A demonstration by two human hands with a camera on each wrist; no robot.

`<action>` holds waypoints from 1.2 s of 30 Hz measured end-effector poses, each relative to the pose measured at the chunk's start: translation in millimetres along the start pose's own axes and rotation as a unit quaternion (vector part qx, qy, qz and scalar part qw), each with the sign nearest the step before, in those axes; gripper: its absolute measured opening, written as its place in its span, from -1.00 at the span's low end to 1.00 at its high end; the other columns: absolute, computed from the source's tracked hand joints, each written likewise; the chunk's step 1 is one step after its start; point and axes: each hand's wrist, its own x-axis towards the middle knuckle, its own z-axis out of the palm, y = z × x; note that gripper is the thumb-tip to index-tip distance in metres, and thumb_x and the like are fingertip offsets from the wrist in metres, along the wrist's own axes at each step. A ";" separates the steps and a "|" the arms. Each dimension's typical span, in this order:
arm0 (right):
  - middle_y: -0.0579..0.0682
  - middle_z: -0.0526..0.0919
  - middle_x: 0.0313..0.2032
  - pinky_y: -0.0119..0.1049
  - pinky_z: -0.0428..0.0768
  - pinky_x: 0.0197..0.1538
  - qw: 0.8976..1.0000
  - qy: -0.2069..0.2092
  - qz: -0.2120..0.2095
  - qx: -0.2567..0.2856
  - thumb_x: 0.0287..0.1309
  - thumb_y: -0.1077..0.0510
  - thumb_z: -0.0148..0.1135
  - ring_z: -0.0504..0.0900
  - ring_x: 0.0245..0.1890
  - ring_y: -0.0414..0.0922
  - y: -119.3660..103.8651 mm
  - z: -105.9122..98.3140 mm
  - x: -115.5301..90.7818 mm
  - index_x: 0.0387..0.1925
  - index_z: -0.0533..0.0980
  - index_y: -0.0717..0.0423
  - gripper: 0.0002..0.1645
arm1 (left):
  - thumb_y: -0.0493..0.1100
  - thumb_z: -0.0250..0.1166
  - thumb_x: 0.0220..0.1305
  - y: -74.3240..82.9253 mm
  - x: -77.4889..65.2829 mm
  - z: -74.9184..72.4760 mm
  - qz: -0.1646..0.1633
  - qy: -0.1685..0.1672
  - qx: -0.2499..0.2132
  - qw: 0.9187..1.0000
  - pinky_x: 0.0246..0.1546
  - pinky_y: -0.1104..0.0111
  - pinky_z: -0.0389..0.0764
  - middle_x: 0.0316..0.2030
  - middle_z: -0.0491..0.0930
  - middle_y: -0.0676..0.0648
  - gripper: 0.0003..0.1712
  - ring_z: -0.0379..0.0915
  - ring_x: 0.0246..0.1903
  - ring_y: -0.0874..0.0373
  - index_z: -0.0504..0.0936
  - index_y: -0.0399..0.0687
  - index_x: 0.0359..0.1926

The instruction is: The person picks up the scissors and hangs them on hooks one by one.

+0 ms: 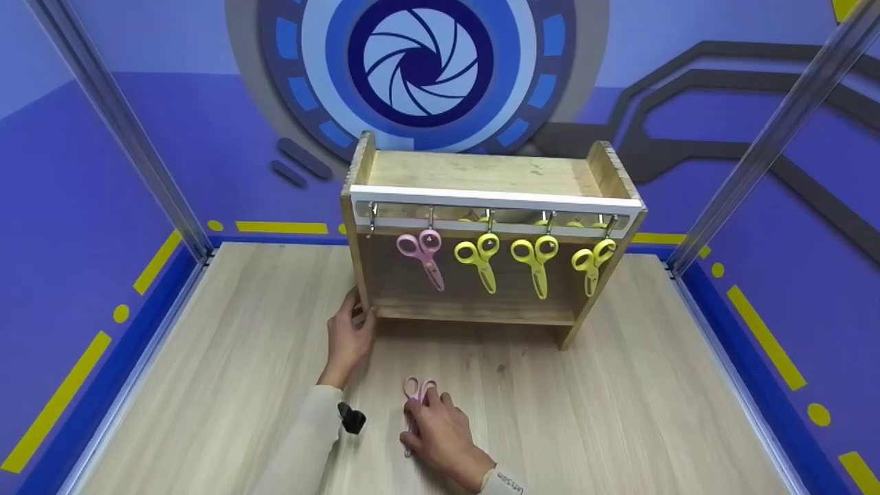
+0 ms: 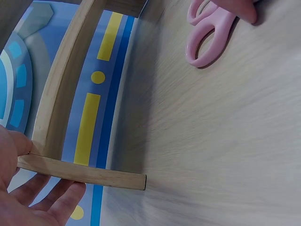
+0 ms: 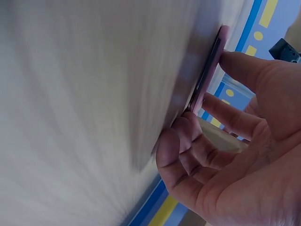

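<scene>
A small wooden rack (image 1: 481, 172) stands on the table, with a white rail (image 1: 502, 196) of metal hooks across its front. My left hand (image 1: 349, 337) grips the lower left side panel (image 2: 84, 175), thumb on one face and fingers on the other. Pink scissors (image 1: 411, 387) lie on the table in front of the rack, handle loops pointing toward it. Over them, my right hand (image 1: 440, 430) holds the scissors between thumb and fingers, covering their middle. In the right wrist view, the scissors (image 3: 209, 70) appear edge-on, close to the tabletop.
Another pink pair of scissors (image 1: 423, 258) hangs from the rail, beside three yellow pairs, including one at the far right (image 1: 591, 265). The leftmost hook (image 1: 372, 218) has no scissors. Metal posts (image 1: 777, 144) and printed blue-purple panels (image 1: 62, 206) bound the table (image 1: 619, 412).
</scene>
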 end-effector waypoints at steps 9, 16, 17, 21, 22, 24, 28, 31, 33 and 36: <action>-0.08 0.52 -0.25 -0.29 0.47 -0.52 1.000 -0.015 -0.007 0.015 0.00 -0.04 0.55 0.46 -0.35 -0.13 9.5 -5.3 -4.2 -0.14 0.68 -0.13 -0.65 | -0.31 0.25 0.44 0.0 -0.5 0.3 -0.003 0.001 0.003 1.000 0.07 0.02 0.70 0.29 0.49 -0.36 -0.37 0.56 0.17 -0.27 0.35 -0.22 0.47; -0.07 0.58 -0.24 -0.30 0.50 -0.48 0.999 -0.013 -0.020 0.034 0.05 0.11 0.54 0.51 -0.32 -0.14 29.3 -16.7 -16.2 -0.03 0.67 -0.16 -0.60 | -0.28 0.25 0.45 1.2 -0.1 -1.3 -0.005 0.000 0.007 1.000 0.08 0.02 0.69 0.30 0.50 -0.34 -0.37 0.56 0.17 -0.24 0.35 -0.18 0.48; -0.08 0.57 -0.25 -0.31 0.50 -0.48 0.999 -0.008 -0.022 0.036 0.06 0.13 0.53 0.51 -0.33 -0.14 32.7 -18.3 -17.7 -0.02 0.66 -0.16 -0.59 | -0.28 0.25 0.45 1.1 0.0 -1.5 -0.004 0.000 0.008 1.000 0.08 0.01 0.69 0.30 0.49 -0.34 -0.37 0.56 0.17 -0.25 0.35 -0.18 0.48; -0.09 0.57 -0.30 -0.30 0.52 -0.49 0.999 0.019 -0.025 0.040 0.09 0.21 0.52 0.53 -0.38 -0.15 46.3 -23.5 -20.7 -0.05 0.66 -0.10 -0.63 | -0.30 0.26 0.44 0.7 0.1 -1.7 0.002 0.000 0.011 1.000 0.08 0.02 0.70 0.29 0.50 -0.36 -0.36 0.56 0.17 -0.27 0.34 -0.22 0.48; -0.09 0.57 -0.32 -0.29 0.53 -0.49 0.999 0.025 -0.025 0.039 0.09 0.23 0.51 0.54 -0.39 -0.15 49.2 -24.8 -20.5 -0.08 0.66 -0.08 -0.66 | -0.30 0.26 0.43 0.7 0.2 -1.6 0.001 0.000 0.011 1.000 0.08 0.02 0.70 0.29 0.50 -0.36 -0.36 0.56 0.16 -0.26 0.35 -0.21 0.47; -0.10 0.57 -0.35 -0.27 0.56 -0.48 0.998 0.036 -0.022 0.036 0.11 0.26 0.49 0.54 -0.40 -0.15 54.6 -26.8 -19.4 -0.13 0.68 -0.03 -0.72 | -0.30 0.26 0.43 0.9 0.3 -1.6 0.001 0.001 0.012 1.000 0.08 0.04 0.70 0.29 0.51 -0.35 -0.36 0.57 0.16 -0.25 0.35 -0.20 0.47; -0.10 0.57 -0.39 -0.23 0.62 -0.44 0.999 0.044 -0.015 0.019 0.12 0.31 0.47 0.56 -0.40 -0.14 62.9 -28.0 -16.3 -0.23 0.69 0.03 -0.81 | -0.29 0.25 0.44 1.3 0.2 -1.1 -0.002 -0.002 0.013 1.000 0.09 0.06 0.69 0.29 0.50 -0.34 -0.36 0.56 0.18 -0.24 0.34 -0.20 0.48; -0.11 0.56 -0.41 -0.21 0.65 -0.43 0.999 0.046 -0.014 0.006 0.13 0.33 0.45 0.58 -0.39 -0.13 66.5 -27.2 -15.2 -0.28 0.69 0.03 -0.84 | -0.28 0.24 0.45 0.9 0.0 -0.6 -0.007 -0.006 0.012 1.000 0.11 0.08 0.68 0.29 0.50 -0.34 -0.37 0.54 0.18 -0.24 0.33 -0.20 0.48; -0.10 0.55 -0.42 -0.21 0.65 -0.44 0.999 0.050 -0.018 0.003 0.12 0.35 0.44 0.58 -0.39 -0.12 68.2 -26.9 -14.6 -0.30 0.69 0.03 -0.83 | -0.27 0.24 0.45 0.5 0.1 -0.2 -0.009 -0.008 0.011 1.000 0.12 0.08 0.68 0.29 0.50 -0.33 -0.37 0.54 0.19 -0.24 0.34 -0.18 0.48; -0.09 0.55 -0.44 -0.20 0.63 -0.45 0.998 0.060 -0.019 0.000 0.10 0.36 0.44 0.58 -0.41 -0.11 68.9 -26.8 -13.4 -0.31 0.69 0.04 -0.83 | -0.27 0.25 0.45 0.2 0.3 -0.1 -0.007 -0.008 0.008 1.000 0.12 0.07 0.68 0.29 0.50 -0.33 -0.37 0.54 0.19 -0.25 0.34 -0.17 0.48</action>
